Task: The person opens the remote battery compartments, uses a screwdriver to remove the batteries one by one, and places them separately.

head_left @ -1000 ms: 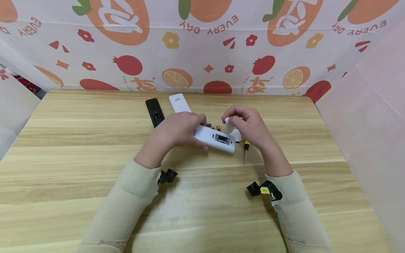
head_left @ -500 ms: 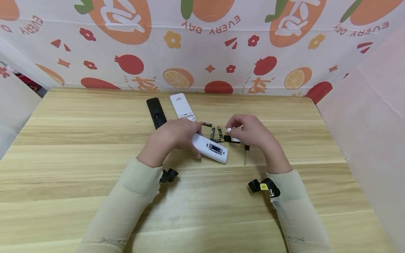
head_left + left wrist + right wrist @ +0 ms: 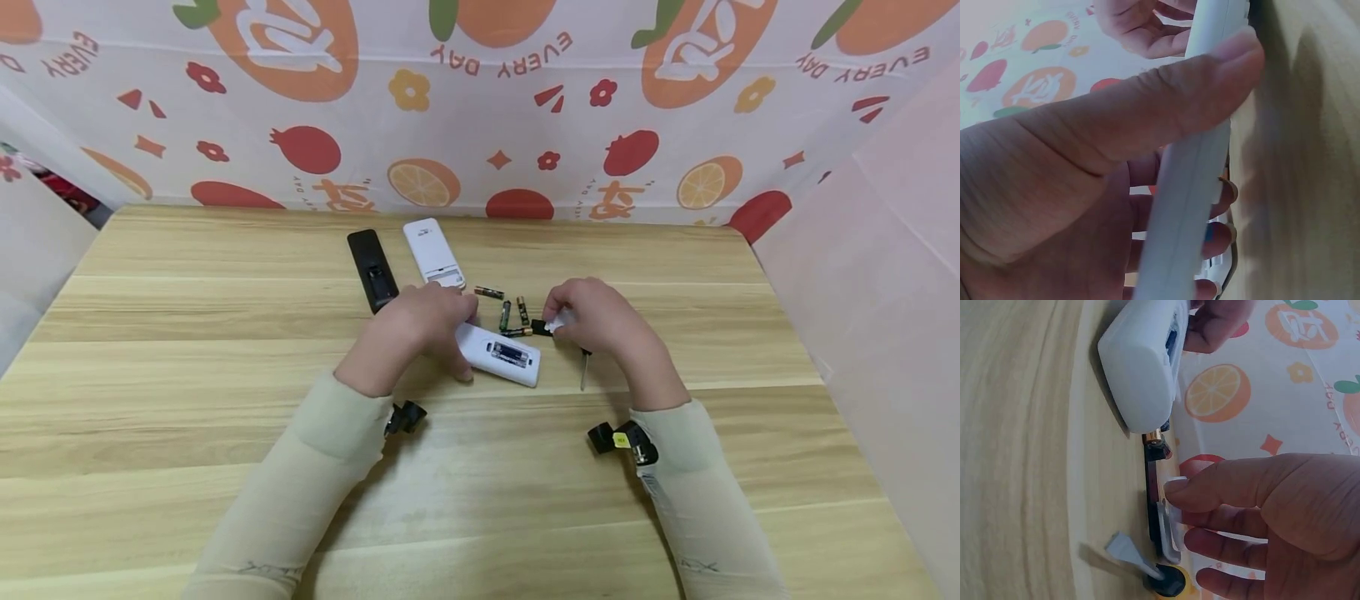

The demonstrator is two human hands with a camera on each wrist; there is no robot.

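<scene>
My left hand [image 3: 423, 325] grips one end of a white remote control [image 3: 498, 354], its thumb along the near edge and its fingers round the far side. The remote lies back side up, its battery compartment uncovered with batteries [image 3: 510, 354] inside. To the right, my right hand [image 3: 596, 312] pinches a small white battery cover [image 3: 558, 319] between thumb and fingers, low over the table. In the right wrist view, this cover stands beside a black cover piece [image 3: 1152, 506] and a pale one lying on the table. The hand hides part of it in the head view.
A black remote [image 3: 371, 265] and a second white remote [image 3: 432, 250] lie behind my left hand. Several loose batteries [image 3: 506, 314] sit between the hands. A screwdriver [image 3: 584, 375] lies by my right hand, and a printed cloth [image 3: 480, 100] hangs behind the table [image 3: 480, 500].
My right hand has come down toward the table with the white battery cover. My left hand has lowered the remote and drawn it slightly left, uncovering the loose batteries to view.
</scene>
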